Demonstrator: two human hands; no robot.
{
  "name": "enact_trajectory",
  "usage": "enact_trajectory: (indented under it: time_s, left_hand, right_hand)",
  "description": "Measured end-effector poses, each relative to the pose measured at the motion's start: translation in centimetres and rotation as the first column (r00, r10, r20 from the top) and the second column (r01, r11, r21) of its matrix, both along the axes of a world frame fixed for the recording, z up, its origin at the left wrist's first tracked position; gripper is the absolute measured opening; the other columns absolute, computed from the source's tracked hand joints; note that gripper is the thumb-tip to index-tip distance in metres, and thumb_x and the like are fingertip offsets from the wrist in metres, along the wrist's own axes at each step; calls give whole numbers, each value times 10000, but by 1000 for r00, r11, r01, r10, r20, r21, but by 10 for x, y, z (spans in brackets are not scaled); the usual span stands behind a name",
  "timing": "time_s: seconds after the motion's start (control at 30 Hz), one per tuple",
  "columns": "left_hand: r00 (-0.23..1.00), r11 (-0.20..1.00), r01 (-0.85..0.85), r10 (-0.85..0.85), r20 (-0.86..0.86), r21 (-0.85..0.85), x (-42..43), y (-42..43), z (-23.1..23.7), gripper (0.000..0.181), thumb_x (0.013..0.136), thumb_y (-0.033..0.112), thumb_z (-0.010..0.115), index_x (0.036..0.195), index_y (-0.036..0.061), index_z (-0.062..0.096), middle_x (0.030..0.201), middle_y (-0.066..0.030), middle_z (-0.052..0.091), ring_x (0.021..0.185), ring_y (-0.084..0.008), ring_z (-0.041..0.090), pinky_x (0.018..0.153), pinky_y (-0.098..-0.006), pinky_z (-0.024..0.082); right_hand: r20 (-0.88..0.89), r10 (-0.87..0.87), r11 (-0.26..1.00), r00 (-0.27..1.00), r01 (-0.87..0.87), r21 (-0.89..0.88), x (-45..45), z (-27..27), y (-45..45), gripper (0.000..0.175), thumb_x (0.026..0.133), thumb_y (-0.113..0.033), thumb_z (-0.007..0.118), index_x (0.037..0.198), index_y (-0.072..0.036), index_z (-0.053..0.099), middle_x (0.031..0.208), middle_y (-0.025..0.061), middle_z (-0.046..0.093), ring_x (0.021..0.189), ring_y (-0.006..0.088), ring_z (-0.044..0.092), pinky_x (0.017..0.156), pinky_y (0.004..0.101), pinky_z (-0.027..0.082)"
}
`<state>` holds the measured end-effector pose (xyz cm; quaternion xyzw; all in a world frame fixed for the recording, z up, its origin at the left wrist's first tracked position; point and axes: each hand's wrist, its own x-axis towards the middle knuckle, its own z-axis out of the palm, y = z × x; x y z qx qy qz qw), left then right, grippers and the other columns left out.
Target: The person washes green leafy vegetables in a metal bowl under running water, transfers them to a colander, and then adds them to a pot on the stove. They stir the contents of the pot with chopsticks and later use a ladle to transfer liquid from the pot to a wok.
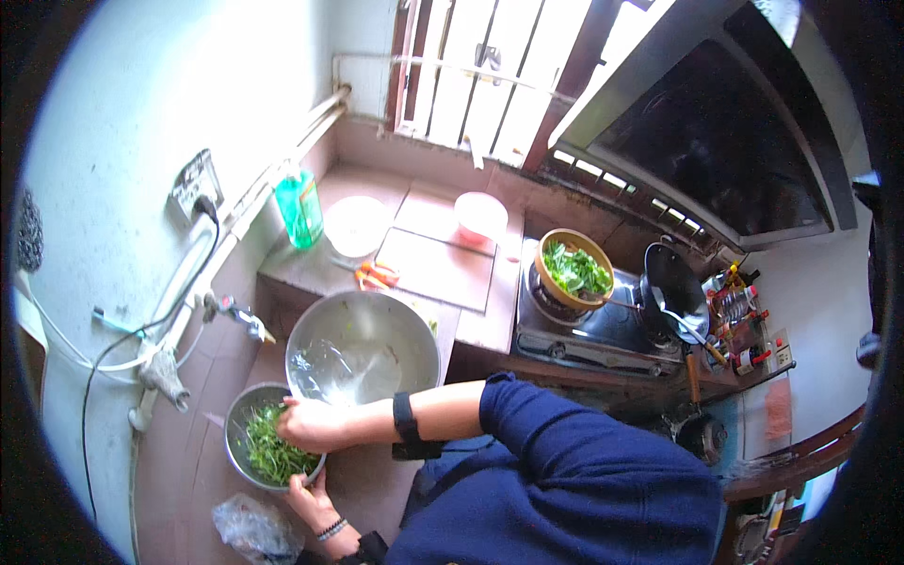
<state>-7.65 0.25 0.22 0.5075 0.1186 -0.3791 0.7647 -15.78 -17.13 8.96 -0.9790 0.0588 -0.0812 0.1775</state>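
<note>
A metal bowl (236, 462) holds cut leafy greens (263, 446) and stands at the lower left. My left hand (312, 500), with bracelets at the wrist, grips the rim on the near side. Over the greens lies my right hand (311, 426), a black band around its forearm; its fingertips are hidden, so whether it grasps any leaves is unclear. Right beside this bowl sits a large metal basin (406, 325) with shiny wet-looking insides and a few green scraps.
A faucet (244, 319) juts from the wall. Behind the basin are orange-handled scissors (378, 274), a green bottle (299, 210) and a pink-white container (480, 217). A yellow-rimmed bowl of greens (575, 268) and a wok (671, 296) occupy the gas stove (593, 349). A plastic bag (254, 528) lies nearby.
</note>
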Motion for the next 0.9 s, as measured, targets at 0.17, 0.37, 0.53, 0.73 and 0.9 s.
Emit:
enact_trajectory:
  time_s: [0.17, 0.37, 0.53, 0.73, 0.9]
  left_hand:
    - [997, 998, -67, 66, 29, 22, -3, -19, 5, 904, 591, 10, 517, 1431, 221, 256, 1352, -163, 422, 1088, -379, 535, 764, -518, 561]
    - [997, 1000, -22, 23, 74, -13, 4, -20, 7, 837, 628, 21, 505, 1419, 206, 303, 1353, -144, 429, 1112, -377, 524, 792, -519, 558]
    - [998, 994, -29, 22, -63, -107, 14, -15, 4, 651, 673, 41, 524, 1317, 48, 430, 1243, -171, 513, 1053, -343, 560, 794, -491, 570]
    - [996, 993, -60, 52, -73, -104, 14, -13, 10, 51, 839, 58, 584, 811, 37, 547, 874, -73, 545, 912, -253, 584, 831, -479, 588]
    - [985, 983, -146, 155, 78, -107, 3, -9, 36, 571, 746, -18, 538, 1278, 159, 428, 1147, -110, 547, 956, -300, 619, 693, -466, 636]
  right_hand:
    - [259, -74, 906, 963, -43, 421, -11, 4, -12, 140, 713, -71, 631, 842, -29, 664, 1114, 182, 638, 1047, 350, 626, 937, 468, 472]
    - [640, -260, 935, 723, 354, -20, -81, 23, -69, 352, 667, -56, 664, 1018, -21, 648, 1053, 190, 648, 964, 356, 636, 828, 439, 524]
    - [-76, -957, 246, 281, 920, 304, -198, -4, -110, 805, 675, -212, 812, 1362, -80, 414, 1286, 200, 509, 1188, 361, 509, 1018, 448, 424]
    - [-716, -294, -607, 633, 455, 651, -235, -37, -114, 395, 853, -84, 551, 1216, 64, 501, 1069, 204, 627, 957, 369, 661, 718, 503, 598]
    - [-740, -348, -556, 576, 508, 657, -217, -21, -107, 353, 814, -10, 458, 1144, 114, 476, 957, 232, 609, 879, 428, 669, 643, 463, 619]
